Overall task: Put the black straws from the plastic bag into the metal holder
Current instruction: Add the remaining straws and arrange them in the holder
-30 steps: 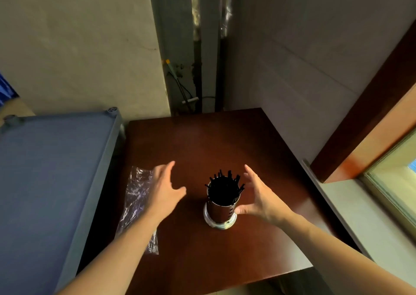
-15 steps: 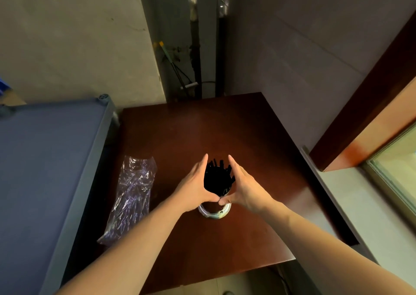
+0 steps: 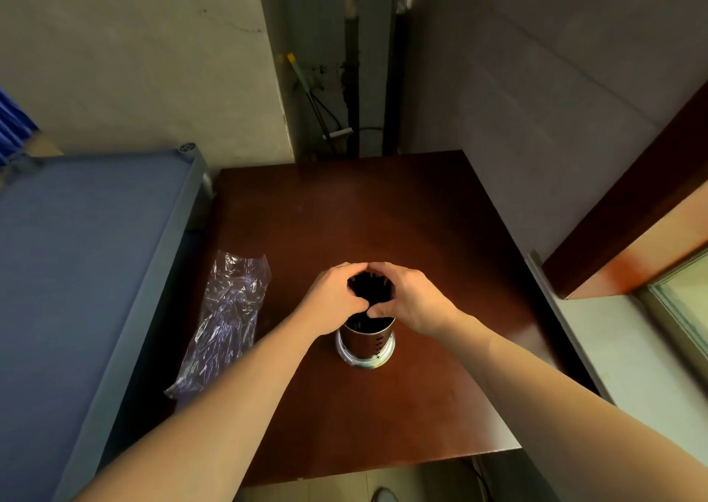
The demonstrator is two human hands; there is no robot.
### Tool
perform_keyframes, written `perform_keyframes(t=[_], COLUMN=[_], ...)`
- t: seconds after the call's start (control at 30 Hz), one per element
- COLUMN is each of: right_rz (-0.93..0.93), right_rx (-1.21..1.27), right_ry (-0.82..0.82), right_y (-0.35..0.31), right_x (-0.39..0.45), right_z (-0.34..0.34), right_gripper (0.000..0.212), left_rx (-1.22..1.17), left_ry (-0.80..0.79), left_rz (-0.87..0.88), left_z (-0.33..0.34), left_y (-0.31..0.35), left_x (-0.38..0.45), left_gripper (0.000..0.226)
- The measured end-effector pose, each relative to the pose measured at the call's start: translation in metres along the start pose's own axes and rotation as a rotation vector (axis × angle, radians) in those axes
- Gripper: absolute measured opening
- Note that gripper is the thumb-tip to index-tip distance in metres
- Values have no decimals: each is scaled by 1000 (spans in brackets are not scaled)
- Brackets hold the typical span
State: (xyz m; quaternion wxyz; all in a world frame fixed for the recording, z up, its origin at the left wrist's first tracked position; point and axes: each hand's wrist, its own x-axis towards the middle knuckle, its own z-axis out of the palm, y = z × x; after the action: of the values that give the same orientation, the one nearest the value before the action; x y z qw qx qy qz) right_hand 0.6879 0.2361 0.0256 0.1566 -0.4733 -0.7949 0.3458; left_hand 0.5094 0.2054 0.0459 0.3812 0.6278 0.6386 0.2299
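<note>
A metal holder [image 3: 366, 342] stands upright on the dark wooden table [image 3: 402, 226]. A bundle of black straws [image 3: 371, 288] sticks up out of it. My left hand [image 3: 332, 298] and my right hand [image 3: 412, 298] wrap around the straws from both sides just above the holder's rim, fingertips meeting at the far side and thumbs at the near side. The clear plastic bag [image 3: 226, 317] lies flat on the table to the left, and I see no straws in it.
A blue-topped metal rack [image 3: 88, 271] runs along the table's left edge. Walls with pipes and cables stand behind the table. A wall and a light ledge [image 3: 628, 352] with a window border the right side.
Both hands have come together from apart and closed around the straw bundle, gathering the splayed straw tips into a tight bunch.
</note>
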Motion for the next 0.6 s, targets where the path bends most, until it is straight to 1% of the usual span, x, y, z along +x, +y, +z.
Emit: perform_keyframes(t=[0.17,0.27,0.47,0.6], right_rz=[11,15,38,49], right_rx=[23,20,60,74], right_ry=[16,29,46,34], right_y=[5,7,5,2], right_x=[2,2,6,10], right_z=[-8,-10,-19,-23], right_gripper=[44,34,25,23], left_rx=[-33,-72,-86,-94], left_ry=[1,3,4,4], left_rz=[-49,-81,-61,-86], left_z=[-4,-5,-13,-15], left_y=[-1,3,16,16], left_x=[4,5,10,14], left_gripper=[42,38,34,37])
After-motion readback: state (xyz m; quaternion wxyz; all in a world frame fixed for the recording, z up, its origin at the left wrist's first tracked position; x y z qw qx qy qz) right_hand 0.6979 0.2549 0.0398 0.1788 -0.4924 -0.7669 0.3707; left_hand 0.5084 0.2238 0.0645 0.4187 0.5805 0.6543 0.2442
